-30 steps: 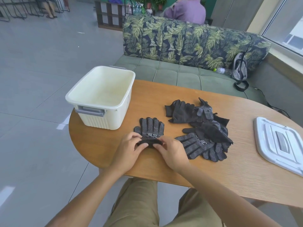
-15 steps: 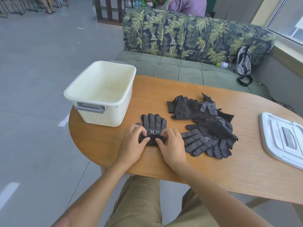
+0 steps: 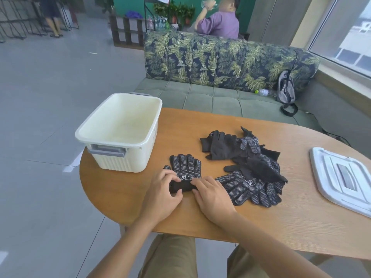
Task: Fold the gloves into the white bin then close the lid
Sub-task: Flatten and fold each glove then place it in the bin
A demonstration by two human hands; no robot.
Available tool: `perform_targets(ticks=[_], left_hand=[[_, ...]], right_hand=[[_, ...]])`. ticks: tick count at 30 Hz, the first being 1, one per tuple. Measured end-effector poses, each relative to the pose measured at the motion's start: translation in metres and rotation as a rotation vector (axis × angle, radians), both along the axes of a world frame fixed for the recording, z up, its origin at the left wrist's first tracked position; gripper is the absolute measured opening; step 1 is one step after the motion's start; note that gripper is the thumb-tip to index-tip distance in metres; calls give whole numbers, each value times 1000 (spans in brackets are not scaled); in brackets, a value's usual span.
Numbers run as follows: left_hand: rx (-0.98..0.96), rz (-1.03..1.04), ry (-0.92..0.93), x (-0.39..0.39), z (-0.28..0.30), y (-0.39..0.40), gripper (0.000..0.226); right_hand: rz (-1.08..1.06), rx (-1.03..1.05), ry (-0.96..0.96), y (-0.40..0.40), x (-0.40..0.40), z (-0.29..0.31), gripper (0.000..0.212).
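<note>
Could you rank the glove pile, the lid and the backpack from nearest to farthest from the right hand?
From the right hand:
1. Glove pile, just to its right.
2. Lid, at the table's far right edge.
3. Backpack, on the sofa beyond.

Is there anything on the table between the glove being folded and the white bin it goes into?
Nothing visible: bare table lies between the glove under both hands and the white bin, which stands open. Its lid lies far right.

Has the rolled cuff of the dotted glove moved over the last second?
Yes. The rolled cuff has advanced up the glove toward its fingers and the white bin, now meeting the printed label.
</note>
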State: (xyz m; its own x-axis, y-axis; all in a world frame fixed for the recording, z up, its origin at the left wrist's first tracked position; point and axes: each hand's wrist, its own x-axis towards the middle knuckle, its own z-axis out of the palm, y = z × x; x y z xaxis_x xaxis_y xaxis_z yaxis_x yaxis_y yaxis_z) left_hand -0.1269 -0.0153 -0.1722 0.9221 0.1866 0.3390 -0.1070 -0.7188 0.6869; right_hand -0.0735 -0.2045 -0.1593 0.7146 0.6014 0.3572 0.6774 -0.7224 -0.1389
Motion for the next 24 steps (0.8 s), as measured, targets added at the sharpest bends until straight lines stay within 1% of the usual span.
perform_targets(ticks=[3, 6, 8, 10, 12, 15, 18, 22, 24], left_hand=[[43, -16, -14, 0, 2, 1, 27], [33, -19, -1, 0, 4, 1, 14], [-10, -5, 18, 0, 5, 0, 12], [-77, 36, 48, 0, 4, -1, 16], [-129, 83, 65, 3, 3, 0, 19], [-149, 114, 75, 7, 3, -1, 19], [-152, 151, 64, 12, 4, -1, 19], [-111, 208, 39, 19, 5, 1, 21], [-63, 208, 15, 21, 8, 0, 19]], right_hand=[[-35, 67, 39, 3, -2, 4, 22], [-48, 78, 69, 3, -1, 9, 23], [-51, 103, 96, 2, 0, 9, 25], [-71, 167, 177, 2, 2, 9, 24], [-140, 258, 298, 5, 4, 11, 23], [-209, 331, 393, 13, 12, 15, 16], [-257, 343, 459, 21, 22, 19, 12], [-341, 301, 571, 28, 34, 24, 21], [-373, 302, 557, 31, 36, 26, 23]])
